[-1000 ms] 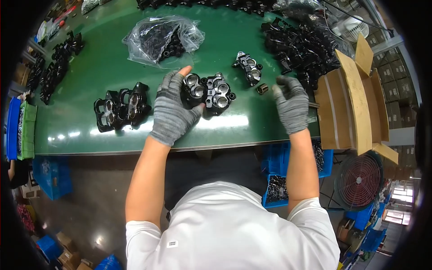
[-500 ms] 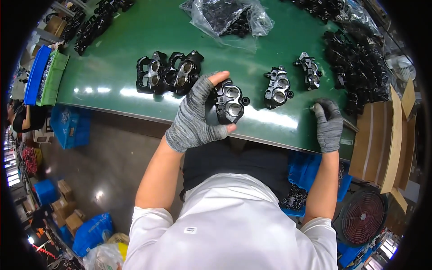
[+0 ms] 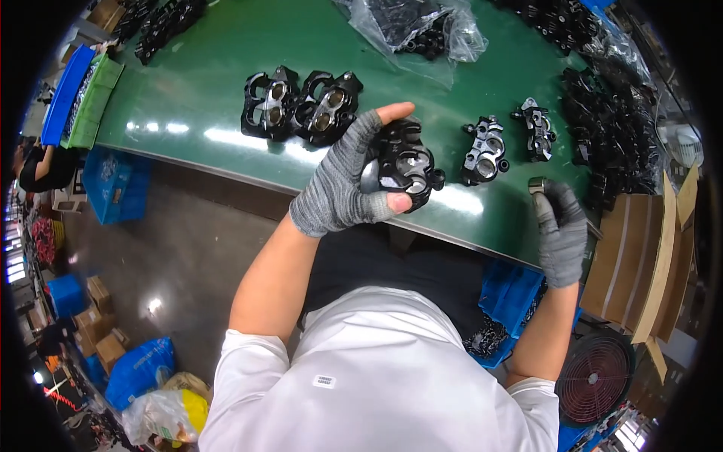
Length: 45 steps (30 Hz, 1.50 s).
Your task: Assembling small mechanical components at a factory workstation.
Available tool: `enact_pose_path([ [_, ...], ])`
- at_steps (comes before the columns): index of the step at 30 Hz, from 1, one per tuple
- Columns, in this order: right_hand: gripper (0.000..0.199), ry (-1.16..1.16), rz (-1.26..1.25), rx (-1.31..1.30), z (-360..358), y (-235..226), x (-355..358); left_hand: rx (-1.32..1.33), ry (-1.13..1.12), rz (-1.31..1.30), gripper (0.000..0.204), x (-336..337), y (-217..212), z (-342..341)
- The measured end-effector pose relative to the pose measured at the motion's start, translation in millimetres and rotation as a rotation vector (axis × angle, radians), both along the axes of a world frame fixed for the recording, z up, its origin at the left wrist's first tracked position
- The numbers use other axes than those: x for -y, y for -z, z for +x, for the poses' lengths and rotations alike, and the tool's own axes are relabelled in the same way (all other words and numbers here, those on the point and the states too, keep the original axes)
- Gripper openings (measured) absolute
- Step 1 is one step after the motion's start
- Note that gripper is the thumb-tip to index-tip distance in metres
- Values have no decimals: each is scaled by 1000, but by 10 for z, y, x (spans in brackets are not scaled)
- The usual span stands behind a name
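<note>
You've got your left hand [image 3: 337,188] clamped on 1 black casting [image 3: 410,162], right hand [image 3: 562,235] fingers pinching 1 metal sleeve [image 3: 536,183], 4 nearby castings [image 3: 483,154] on the bench [image 3: 177,98].

Casting [image 3: 407,160] glossy metal; cylinder [image 3: 536,184] shiny metal; gloves [image 3: 335,192] matt knit cloth; tabletop [image 3: 188,98] smooth, glossy.

Held casting [image 3: 410,160] between casting pair [image 3: 324,113] (left, on table [image 3: 188,105]) and two castings [image 3: 482,151]; bag [image 3: 456,34] behind.

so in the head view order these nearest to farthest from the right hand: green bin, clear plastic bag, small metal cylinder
1. Small metal cylinder, at the fingertips of the right hand
2. Clear plastic bag, ahead and leftward
3. Green bin, at the table's left end
</note>
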State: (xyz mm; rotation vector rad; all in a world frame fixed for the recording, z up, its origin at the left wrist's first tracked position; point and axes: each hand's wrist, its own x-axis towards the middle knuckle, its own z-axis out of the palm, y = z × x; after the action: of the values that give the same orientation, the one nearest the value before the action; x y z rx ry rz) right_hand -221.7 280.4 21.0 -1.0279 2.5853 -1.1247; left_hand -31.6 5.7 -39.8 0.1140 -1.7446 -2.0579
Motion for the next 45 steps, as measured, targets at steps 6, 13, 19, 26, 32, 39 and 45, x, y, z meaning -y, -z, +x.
enact_pose_path([
  [6, 20, -380, -14, 328, 388, -507, 835, -61, 40, 21, 109, -12, -52, -1],
  [13, 27, -599, 205, 52, 273, -378, 1239, -140, 33, -157, 102, 73, 29, -107],
  [19, 32, -651, 262, 1, 248, -431, 1417, -119, -24, -117, 101, 52, -2, -75],
  [26, 34, -657, 268, 52, 177, -367, 1502, -80, -53, 128, 86, 50, 45, -97],
  [32, 35, -662, 280, 0, 209, -374, 1516, -47, -12, 132, 77, 52, 48, -58],
  [39, 39, -648, -33, 53, 162, -266, 1365, -120, -114, 86, 68, 41, 107, -71],
  [45, 48, -778, -108, -395, 300, -4, 1322, -83, -129, 31, 61, 37, 77, -74],
])
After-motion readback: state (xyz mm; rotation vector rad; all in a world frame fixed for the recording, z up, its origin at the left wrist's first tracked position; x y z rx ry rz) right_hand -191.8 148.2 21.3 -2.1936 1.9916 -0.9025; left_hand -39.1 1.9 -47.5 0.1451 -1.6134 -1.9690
